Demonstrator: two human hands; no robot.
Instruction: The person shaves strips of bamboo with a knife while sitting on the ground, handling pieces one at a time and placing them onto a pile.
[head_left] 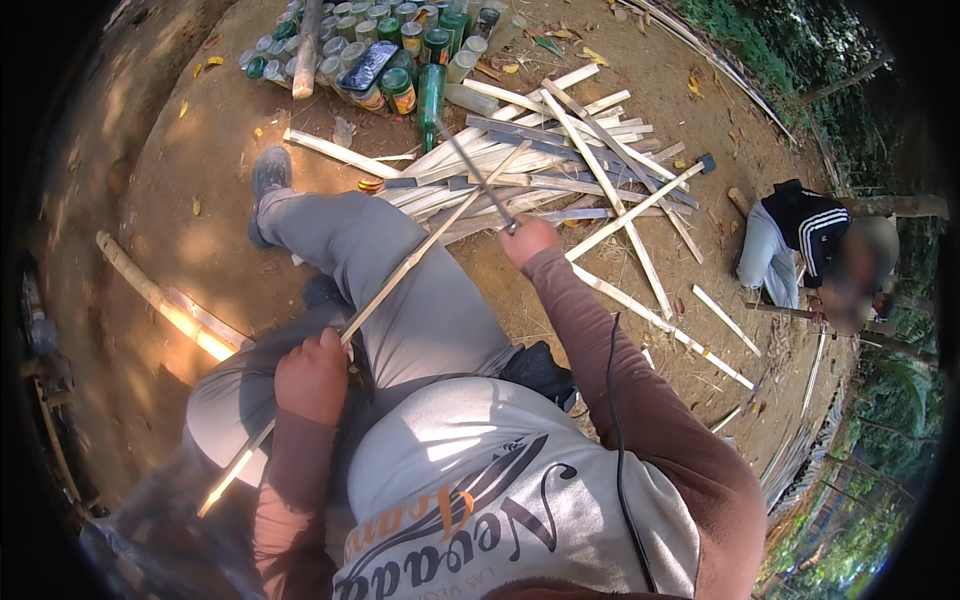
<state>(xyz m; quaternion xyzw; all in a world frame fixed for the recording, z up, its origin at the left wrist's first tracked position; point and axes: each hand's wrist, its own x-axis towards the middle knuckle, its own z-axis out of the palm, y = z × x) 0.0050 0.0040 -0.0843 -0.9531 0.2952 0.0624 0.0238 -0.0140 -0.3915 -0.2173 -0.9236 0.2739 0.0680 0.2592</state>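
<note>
My left hand (312,378) is closed around a long, thin bamboo strip (400,272). The strip slants across my lap, its lower end beside my left forearm and its upper end over the strip pile. In my right hand (530,243) is a knife, gripped by its handle, which the fingers mostly cover. Its long, narrow blade (475,172) points up and left, above the strip near its far end; whether they touch I cannot tell. Beyond both hands lies a loose pile of split bamboo strips (600,185), some pale and some dark grey.
Several glass bottles and jars (402,90) stand grouped at the far side, with a dark flat object (368,65) on top. Next to them rests a round pole (305,60). A bamboo pole (165,295) lies at left. Another person (800,235) crouches at right.
</note>
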